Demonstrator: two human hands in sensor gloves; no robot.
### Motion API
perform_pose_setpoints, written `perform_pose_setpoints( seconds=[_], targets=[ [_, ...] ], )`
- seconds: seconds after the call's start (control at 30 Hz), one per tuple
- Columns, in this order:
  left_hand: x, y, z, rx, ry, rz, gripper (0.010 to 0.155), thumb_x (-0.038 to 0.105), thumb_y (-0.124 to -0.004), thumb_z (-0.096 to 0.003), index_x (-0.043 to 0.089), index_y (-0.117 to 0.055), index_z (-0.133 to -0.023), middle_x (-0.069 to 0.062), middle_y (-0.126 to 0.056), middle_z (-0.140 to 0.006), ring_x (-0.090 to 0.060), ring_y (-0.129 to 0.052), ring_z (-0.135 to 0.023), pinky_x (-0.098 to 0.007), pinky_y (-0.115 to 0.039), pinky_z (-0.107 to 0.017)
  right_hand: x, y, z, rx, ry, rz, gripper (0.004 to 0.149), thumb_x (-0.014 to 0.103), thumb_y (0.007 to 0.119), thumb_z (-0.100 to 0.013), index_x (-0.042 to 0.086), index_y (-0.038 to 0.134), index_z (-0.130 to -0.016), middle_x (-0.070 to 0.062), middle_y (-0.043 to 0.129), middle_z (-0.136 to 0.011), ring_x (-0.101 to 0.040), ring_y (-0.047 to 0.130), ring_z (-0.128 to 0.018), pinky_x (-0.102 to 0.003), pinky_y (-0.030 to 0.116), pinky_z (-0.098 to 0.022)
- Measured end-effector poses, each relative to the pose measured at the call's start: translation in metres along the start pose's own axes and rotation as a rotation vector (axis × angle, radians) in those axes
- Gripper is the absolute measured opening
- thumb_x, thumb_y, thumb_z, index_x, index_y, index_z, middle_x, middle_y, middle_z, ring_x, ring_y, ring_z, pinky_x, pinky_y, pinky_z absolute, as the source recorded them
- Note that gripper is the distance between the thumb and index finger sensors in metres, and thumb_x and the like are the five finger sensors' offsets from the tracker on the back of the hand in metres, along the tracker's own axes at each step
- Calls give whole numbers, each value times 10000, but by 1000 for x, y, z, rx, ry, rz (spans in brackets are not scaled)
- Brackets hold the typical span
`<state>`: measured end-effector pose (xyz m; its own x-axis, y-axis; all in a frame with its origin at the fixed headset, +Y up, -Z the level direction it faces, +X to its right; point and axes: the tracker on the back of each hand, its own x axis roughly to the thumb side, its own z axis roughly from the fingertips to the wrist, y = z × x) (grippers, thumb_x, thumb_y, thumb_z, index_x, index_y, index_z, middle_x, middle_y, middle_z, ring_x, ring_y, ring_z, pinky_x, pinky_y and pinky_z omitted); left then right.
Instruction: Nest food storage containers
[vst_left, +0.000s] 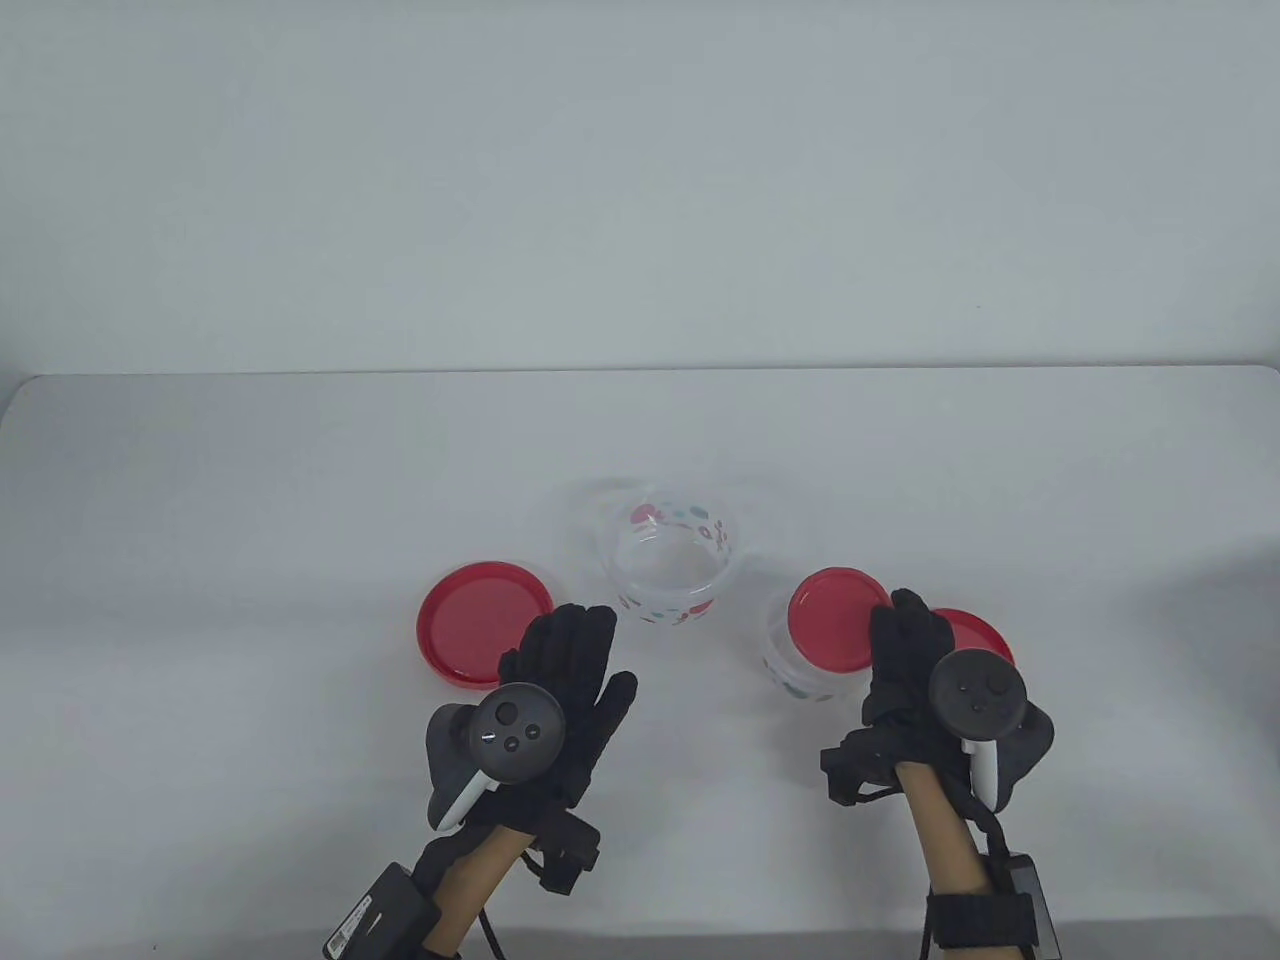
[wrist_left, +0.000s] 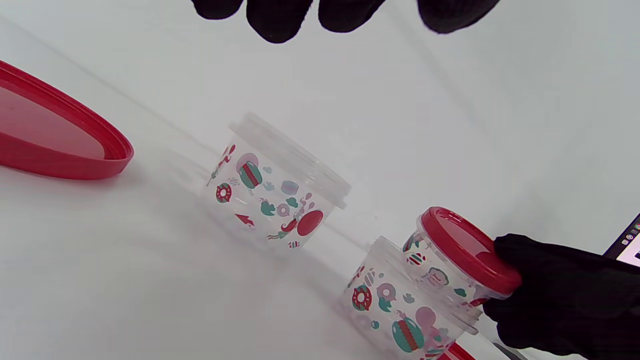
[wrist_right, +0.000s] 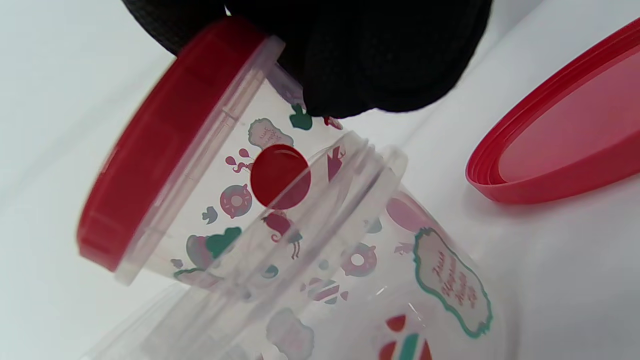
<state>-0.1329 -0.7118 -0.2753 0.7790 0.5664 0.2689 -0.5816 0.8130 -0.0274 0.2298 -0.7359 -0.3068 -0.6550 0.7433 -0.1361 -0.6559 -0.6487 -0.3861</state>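
Note:
A large clear printed container (vst_left: 670, 560) stands open at the table's middle; it also shows in the left wrist view (wrist_left: 280, 192). My right hand (vst_left: 900, 630) grips a small printed container with a red lid (vst_left: 838, 630) and holds it tilted, its base partly inside a medium open container (vst_left: 795, 678). In the right wrist view my fingers (wrist_right: 380, 55) hold the small container (wrist_right: 200, 175) at its rim, in the medium one's (wrist_right: 390, 280) mouth. My left hand (vst_left: 575, 640) is open and empty, fingers spread, beside a loose red lid (vst_left: 485, 620).
A second loose red lid (vst_left: 985, 635) lies on the table under my right hand; it also shows in the right wrist view (wrist_right: 565, 125). The table's far edge (vst_left: 640, 372) meets a white wall.

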Motion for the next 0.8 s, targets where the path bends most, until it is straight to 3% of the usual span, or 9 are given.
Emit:
perform_pose_setpoints(
  seconds=[0.57, 0.8],
  targets=[
    [-4, 1, 0, -18, 9, 21, 680, 550, -465, -649, 270, -263, -1235, -146, -323, -1298, -468, -305, -1149, -661, -273, -779, 2, 5, 2, 28, -18, 155, 566, 380, 644, -633, 20, 585, -1066, -229, 661, -941, -337, 810, -627, -418, 775, -404],
    [-9, 3, -1, -17, 39, 43, 682, 550, -464, -649, 269, -258, -1234, -139, -317, -1300, -468, -300, -1150, -661, -270, -780, -8, 21, 2, 195, 87, 188, 636, 397, 638, -635, 6, 465, -1106, -262, 570, -1036, -282, 864, -534, -361, 807, -332]
  ],
)
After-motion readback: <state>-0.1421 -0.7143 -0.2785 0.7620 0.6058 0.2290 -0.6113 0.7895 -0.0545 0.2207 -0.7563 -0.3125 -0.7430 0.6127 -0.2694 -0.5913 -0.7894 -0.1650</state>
